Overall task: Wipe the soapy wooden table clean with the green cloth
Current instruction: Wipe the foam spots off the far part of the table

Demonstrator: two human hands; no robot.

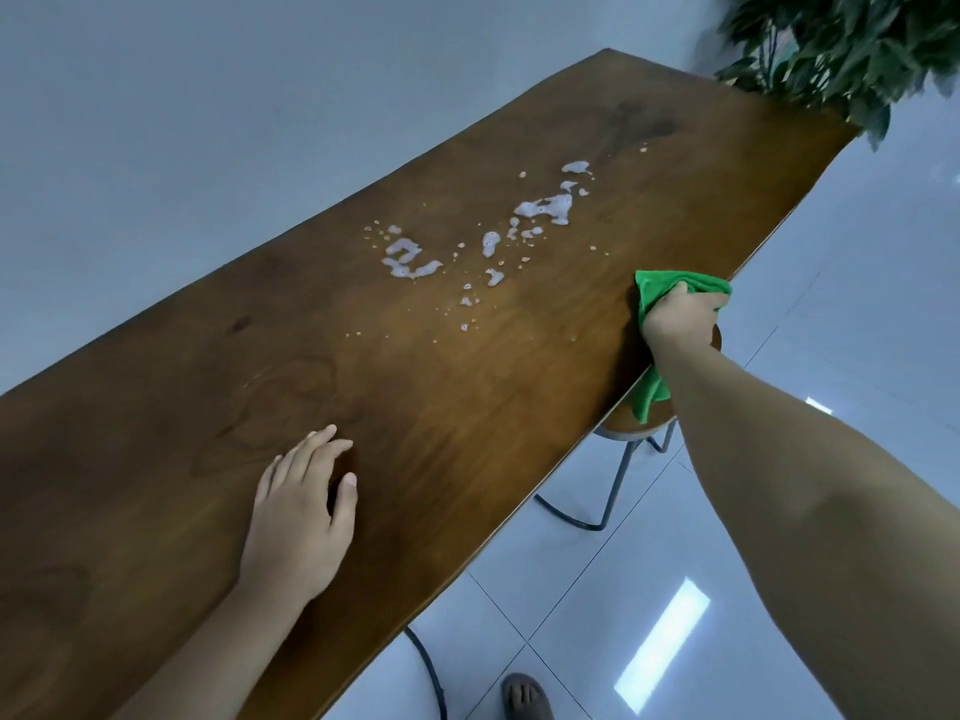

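A long brown wooden table (218, 387) runs from the near left to the far right. White soap foam (545, 207) lies in patches and small drops across its middle and far part. My right hand (678, 319) is shut on the green cloth (660, 285) at the table's right edge, right of the foam and not touching it. One end of the cloth hangs down past the edge under my wrist. My left hand (301, 517) rests flat on the near part of the table, fingers apart, holding nothing.
A round wooden stool (628, 423) with dark metal legs stands under the table's right edge, below my right arm. A leafy green plant (852, 44) overhangs the far right corner. White floor tiles lie to the right. A foot (527, 698) shows at the bottom.
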